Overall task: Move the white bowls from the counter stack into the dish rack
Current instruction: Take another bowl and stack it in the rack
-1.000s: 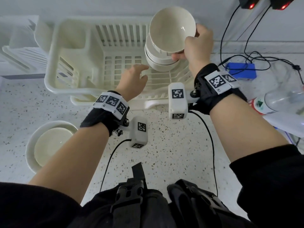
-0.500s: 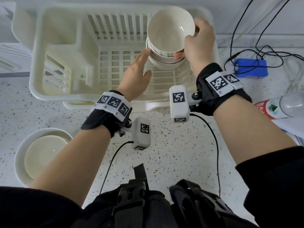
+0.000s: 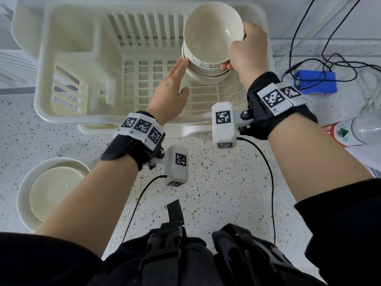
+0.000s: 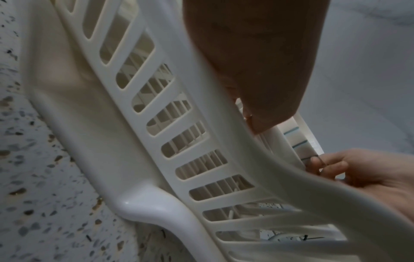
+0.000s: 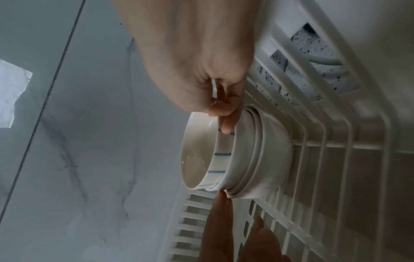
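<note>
The desk (image 3: 216, 193), speckled stone, carries everything. On it, against the wall, sits the rack (image 3: 47, 79), a slatted cream basket with its floor mostly bare on the left. In its right part stands a stack (image 3: 206, 76) of nested bowls, leaning on the floor ribs, likely so water can drain and the pile takes little room.

At the desk's near-left corner the remaining bowls (image 3: 53, 190) wait, one nested in another, well apart from the rack, so the task looks only partly done.

The top bowl (image 3: 212, 32) rests tilted in the stack, its mouth turned up and toward the person; faint blue stripes mark its outside. The right hand (image 3: 247, 50) has its grip closed on this bowl's right rim, thumb inside and fingers (image 5: 226, 124) curled under, probably to seat it squarely into the bowl beneath.

The left hand (image 3: 171, 91) is flat and holds nothing; its straight fingertips (image 5: 221, 196) touch the stack's left side just under the top bowl, seemingly to brace the pile against sliding.

A blue box (image 3: 315, 81) with cables and a bottle (image 3: 354, 131) lie to the right.
</note>
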